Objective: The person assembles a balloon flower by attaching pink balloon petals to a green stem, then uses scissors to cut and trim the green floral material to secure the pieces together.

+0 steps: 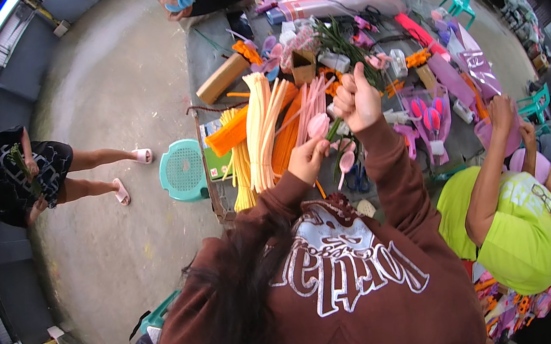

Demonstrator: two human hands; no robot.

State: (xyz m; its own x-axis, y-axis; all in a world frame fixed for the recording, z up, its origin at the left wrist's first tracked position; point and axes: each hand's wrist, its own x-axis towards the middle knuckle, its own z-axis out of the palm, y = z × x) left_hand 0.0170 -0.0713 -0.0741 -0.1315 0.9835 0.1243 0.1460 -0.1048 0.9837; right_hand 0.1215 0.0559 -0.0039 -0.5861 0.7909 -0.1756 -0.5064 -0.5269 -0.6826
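large white-outlined lettering (327,288) on a brown sweatshirt (391,326), unclear white print (516,193) on a lime-green shirt (514,239)

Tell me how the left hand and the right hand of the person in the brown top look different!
The right hand has its thumb sticking up and its fingers curled in, while the left hand has its thumb and fingertips drawn together by a pink flower. The right hand is higher in the picture; the left hand is lower. Both are bare and come out of brown sleeves.
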